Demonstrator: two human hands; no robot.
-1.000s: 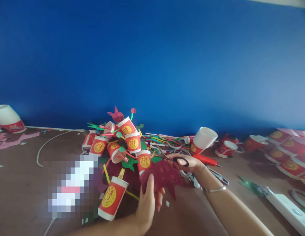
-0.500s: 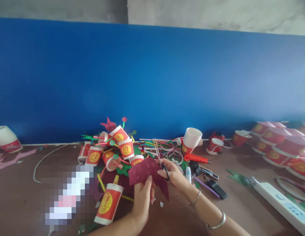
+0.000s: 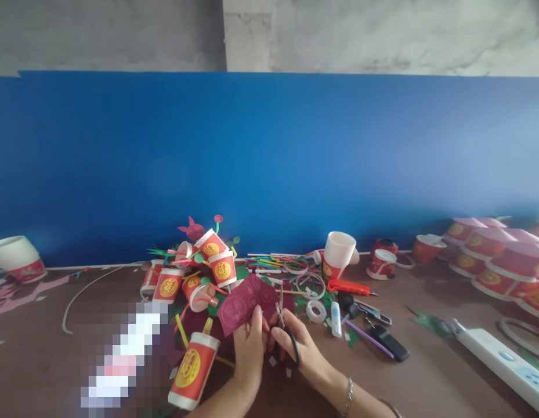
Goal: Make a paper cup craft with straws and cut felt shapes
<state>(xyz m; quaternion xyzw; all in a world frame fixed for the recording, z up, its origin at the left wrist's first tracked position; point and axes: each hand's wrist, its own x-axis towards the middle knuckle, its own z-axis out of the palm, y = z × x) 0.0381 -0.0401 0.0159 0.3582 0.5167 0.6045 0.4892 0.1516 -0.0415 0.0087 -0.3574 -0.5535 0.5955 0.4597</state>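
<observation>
My left hand (image 3: 250, 345) pinches a sheet of dark red paper (image 3: 243, 305) with round outlines marked on it. In my right hand (image 3: 301, 345) are black-handled scissors (image 3: 294, 348), fingers through the loops and blades pointing up and away. The blades stand at the right side of the paper; whether they touch it I cannot tell. Left of my hands, a red and white paper cup (image 3: 194, 368) with a yellow piece sticking out lies tilted. Behind the paper is a pile of decorated paper cups (image 3: 221, 268) with straws and green paper bits.
Behind my right hand lie a tape roll (image 3: 316, 312), a glue tube (image 3: 336, 319), an orange utility knife (image 3: 350, 287), drinking straws (image 3: 269, 264) and a black key fob (image 3: 386, 341). A white power strip (image 3: 499, 363) and stacked cups (image 3: 504, 255) are at right. A blue panel (image 3: 269, 162) stands behind.
My right hand and the scissors have come lower, closer to my left hand. The red paper has turned, showing more of its marked face. The view has tilted up slightly.
</observation>
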